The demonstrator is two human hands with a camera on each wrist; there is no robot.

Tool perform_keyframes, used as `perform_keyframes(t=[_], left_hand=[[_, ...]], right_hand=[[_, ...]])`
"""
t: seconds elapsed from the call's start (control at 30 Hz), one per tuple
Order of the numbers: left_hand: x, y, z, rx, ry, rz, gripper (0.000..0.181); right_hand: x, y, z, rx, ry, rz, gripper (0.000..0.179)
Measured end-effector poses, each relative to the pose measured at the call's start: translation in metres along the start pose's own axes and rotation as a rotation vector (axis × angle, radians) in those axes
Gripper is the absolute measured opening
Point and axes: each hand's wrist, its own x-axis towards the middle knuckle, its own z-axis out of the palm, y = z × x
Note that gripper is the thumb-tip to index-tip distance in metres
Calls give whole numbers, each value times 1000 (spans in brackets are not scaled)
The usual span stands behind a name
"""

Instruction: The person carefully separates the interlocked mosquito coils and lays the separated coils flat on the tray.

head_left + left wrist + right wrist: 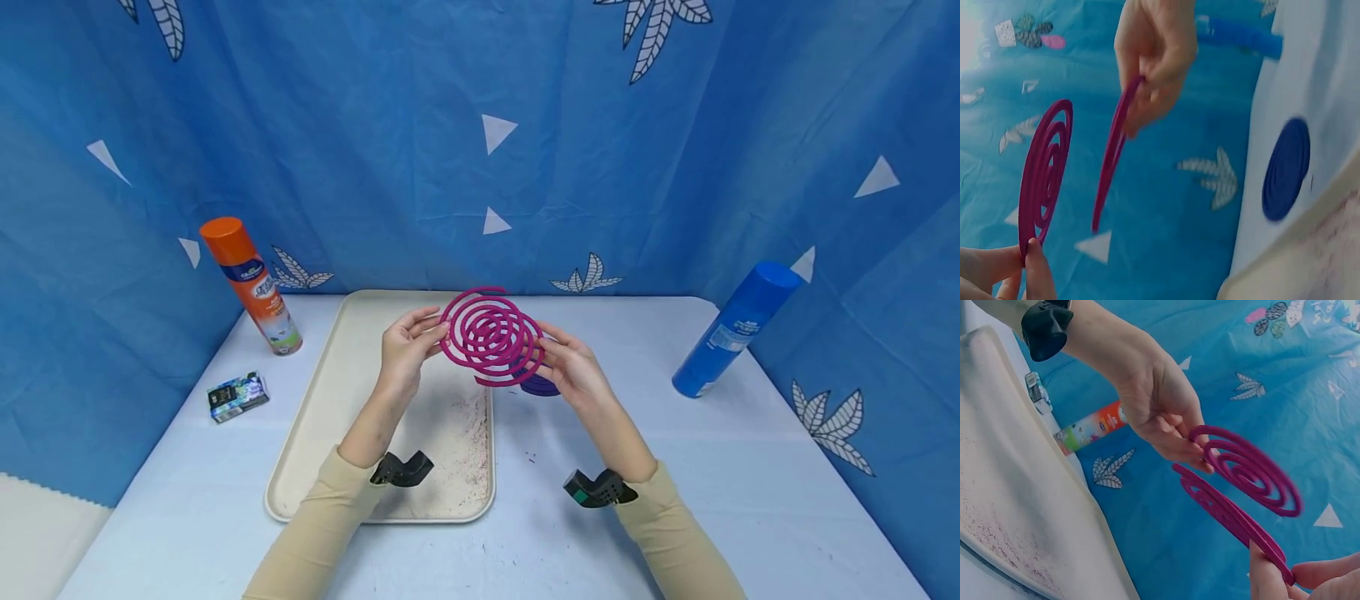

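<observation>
Two magenta mosquito coils are held up in the air, overlapping in the head view. My left hand (405, 352) pinches one coil (1027, 187) by its outer edge between thumb and fingers. The other coil (1235, 519) is pinched at its rim by my right hand (576, 371). Both wrist views show a gap between the two spirals. A dark blue-purple coil (1287, 169) lies flat on the white table, partly hidden behind the right hand and the magenta coils in the head view.
Under the left arm lies a cream tray (322, 417) with reddish crumbs at its right side. An orange spray can (258, 292) and a small patterned box (237, 397) are at the left; a blue spray can (731, 333) stands at the right. Behind hangs a blue curtain (375, 167).
</observation>
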Motion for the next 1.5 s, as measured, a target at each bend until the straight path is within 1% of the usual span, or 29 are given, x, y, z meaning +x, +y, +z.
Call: perform_keyframes(t=[0.1,0.2,0.3,0.4,0.47,0.57,0.73,0.8,0.87,0.97,1.03,1.13,1.3,1.4,1.5], left_hand=[[10,3,-15,-4,88,62,37],[23,2,-33,-20,185,95,36],[35,-3,-48,-9,275,97,39],[44,-11,-60,12,344,90,42],[49,-17,-67,36,377,82,44],[52,-22,-77,51,412,54,46],[64,-47,-99,112,492,78,45],[70,-60,-107,156,527,94,44],[71,-65,-112,206,546,83,43],[73,-69,-117,284,558,68,42],[74,-71,-120,310,566,69,42],[74,-71,-122,318,582,99,40],[72,-71,-120,364,588,165,36],[72,-71,-117,404,598,181,36],[73,-73,-114,398,608,195,36]], right_hand=[[1,-1,-1,2,19,-5,46],[3,-1,-2,-4,22,-8,46],[4,-1,-4,-22,24,-14,46],[4,0,-5,-34,27,-21,46],[4,1,-5,-36,21,-27,47],[5,2,-4,-35,13,-29,47],[8,5,-4,-44,25,-19,48],[9,6,-4,-51,30,-17,47],[11,8,-3,-56,33,-15,47],[15,12,-2,-70,38,-13,45],[19,17,-1,-80,40,-8,44],[29,27,2,-96,59,1,42],[57,44,8,-149,90,-9,41],[77,51,14,-161,94,-14,41],[96,56,22,-163,95,0,40]])
